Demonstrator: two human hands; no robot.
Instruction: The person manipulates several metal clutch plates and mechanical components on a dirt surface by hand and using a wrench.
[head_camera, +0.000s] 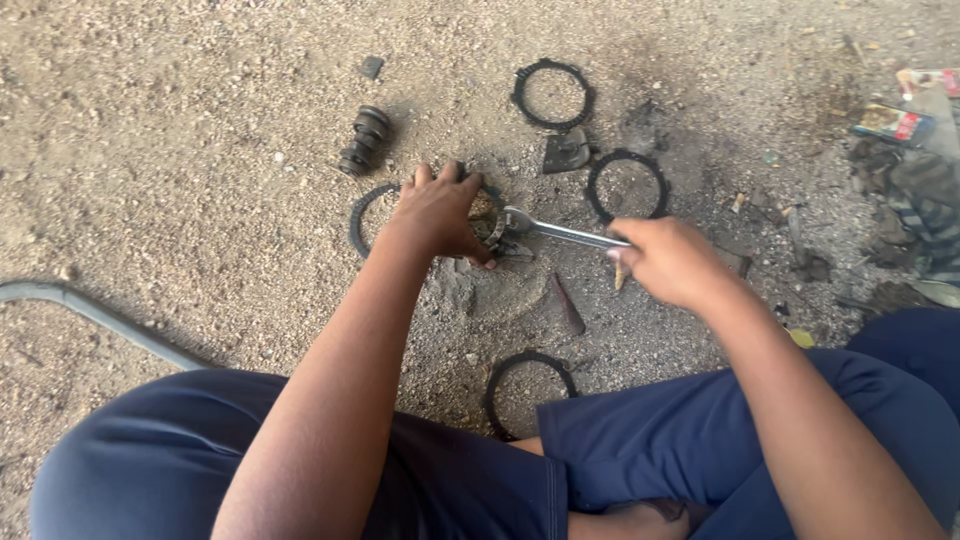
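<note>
Left hand (437, 213) clamps down, fingers curled, on a round toothed metal hub (487, 217) resting mid-ground on sandy dirt (200, 150), while right hand (672, 262) fists the silver steel wrench (560, 232) engaging it, dark toothed rings (627, 186) scattered around.

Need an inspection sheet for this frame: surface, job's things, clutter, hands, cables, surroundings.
Surface: sandy gravel ground, darker stains at upper right.
Job's things: round toothed metal part on the ground; spanner set on it.
Clutter: four toothed rings, at top, right, left and near the knees; ribbed cylindrical part; small metal bracket; scraps and small packets at right edge.
Hands: left hand clamps over the round part; right hand grips the spanner handle.
Cables: nothing seen; a grey hose or pipe crosses at left.
Surroundings: the person's dark blue trousers fill the foreground.
</note>
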